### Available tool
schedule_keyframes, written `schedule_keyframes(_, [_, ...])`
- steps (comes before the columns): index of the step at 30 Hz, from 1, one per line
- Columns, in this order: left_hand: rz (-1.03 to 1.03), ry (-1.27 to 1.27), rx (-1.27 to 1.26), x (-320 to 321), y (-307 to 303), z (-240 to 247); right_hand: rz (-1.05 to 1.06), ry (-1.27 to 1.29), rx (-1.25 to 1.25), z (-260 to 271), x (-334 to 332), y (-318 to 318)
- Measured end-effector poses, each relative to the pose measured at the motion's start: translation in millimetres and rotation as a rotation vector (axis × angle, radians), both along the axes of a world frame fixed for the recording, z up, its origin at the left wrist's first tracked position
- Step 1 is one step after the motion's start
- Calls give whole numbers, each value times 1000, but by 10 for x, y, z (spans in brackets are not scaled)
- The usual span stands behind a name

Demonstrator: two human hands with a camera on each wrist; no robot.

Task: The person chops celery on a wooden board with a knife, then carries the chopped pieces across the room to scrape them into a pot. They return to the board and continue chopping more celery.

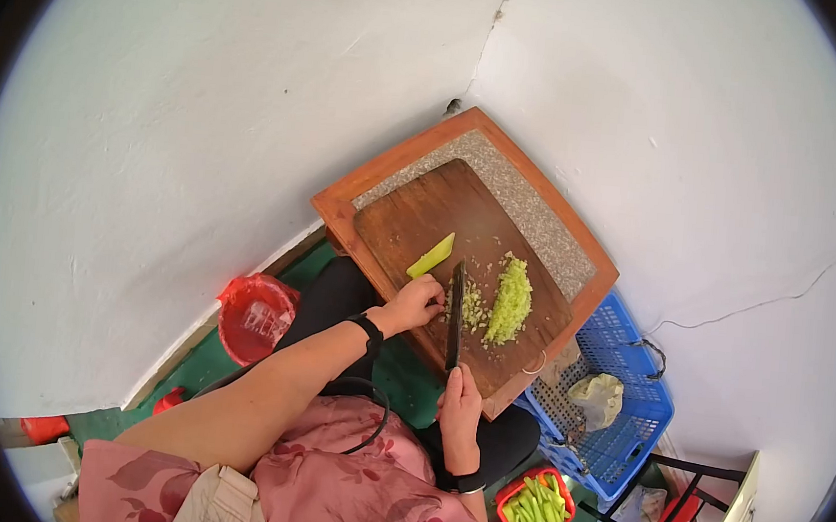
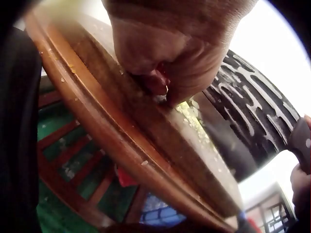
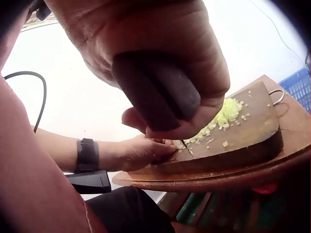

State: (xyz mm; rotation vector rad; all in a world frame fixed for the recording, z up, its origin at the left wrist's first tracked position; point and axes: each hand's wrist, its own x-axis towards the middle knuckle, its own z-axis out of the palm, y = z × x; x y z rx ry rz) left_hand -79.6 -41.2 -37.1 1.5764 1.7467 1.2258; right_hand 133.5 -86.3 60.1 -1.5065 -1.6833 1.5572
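A wooden cutting board lies on a small stone-topped table. My left hand rests on the board with curled fingers, pinning a small bit of green vegetable against the knife's flat side. My right hand grips the dark handle of a knife, whose blade stands edge-down on the board. Right of the blade are loose chopped bits and a heaped pile of chopped green. A whole green strip lies farther back on the board.
A red bucket stands on the floor at the left. A blue crate holding a crumpled bag sits right of the table. A red basket of green stalks is by my right knee. White walls close in behind.
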Motion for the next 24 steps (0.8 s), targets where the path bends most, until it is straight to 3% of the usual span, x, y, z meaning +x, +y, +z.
schedule_keyframes(16, [16,9,92,17,-11,-39,-85,31,19,114,110,133])
schedule_keyframes(19, [3,-33,-17,21,-14,-1,-119,45,-24,113,175,192])
schedule_keyframes(24, [15,17,102,38,-8,-84,-140,79,0,88,205,178])
